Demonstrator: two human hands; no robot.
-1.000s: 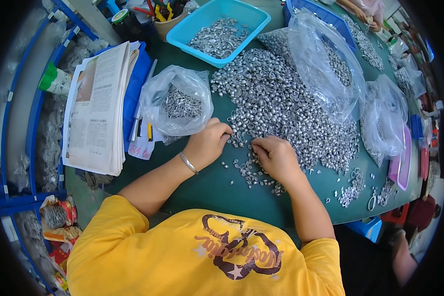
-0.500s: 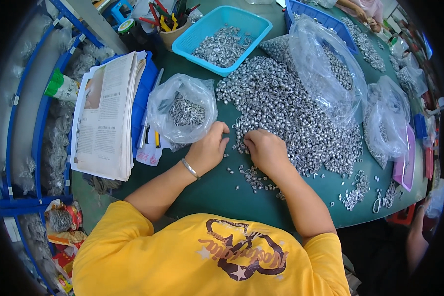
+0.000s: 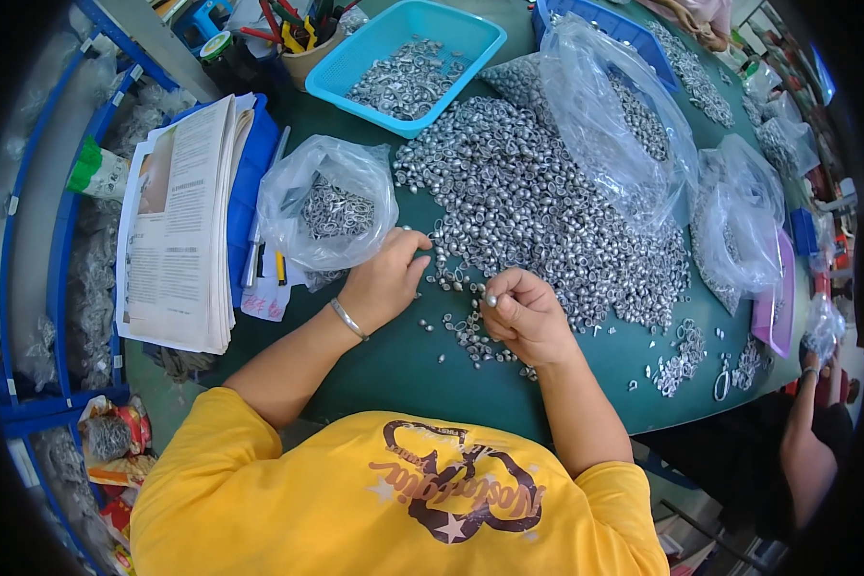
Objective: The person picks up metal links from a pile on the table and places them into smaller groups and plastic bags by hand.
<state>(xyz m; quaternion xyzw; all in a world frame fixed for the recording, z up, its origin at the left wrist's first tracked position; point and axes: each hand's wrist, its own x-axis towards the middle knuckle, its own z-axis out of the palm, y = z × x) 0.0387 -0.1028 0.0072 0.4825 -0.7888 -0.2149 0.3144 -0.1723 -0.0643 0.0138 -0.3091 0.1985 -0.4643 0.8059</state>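
My right hand (image 3: 528, 315) is raised just in front of a big heap of small silver metal pieces (image 3: 538, 192). Its thumb and index finger pinch one rounded silver metal piece (image 3: 492, 300). Beside a clear plastic bag (image 3: 288, 226) my left hand (image 3: 386, 276) rests low over the green table, with a metal bangle on the wrist. Its thumb and index fingertip are apart, with nothing visible between them; the other fingers are partly hidden. Inside the bag lie small silver ring-like parts (image 3: 338, 211). Between my hands several loose silver pieces (image 3: 475, 336) are scattered on the table.
A turquoise basket (image 3: 403, 125) of metal parts stands at the back. Newspapers (image 3: 178, 230) lie over a blue bin at left. Larger plastic bags (image 3: 624, 144) and a pink tray (image 3: 776, 307) are at right. Another person's arm (image 3: 806, 432) shows at far right.
My right hand has lifted from the heap's near edge and turned, now showing a silver metal piece in its pinch. The whole view has shifted slightly; my left hand stays by the bag.
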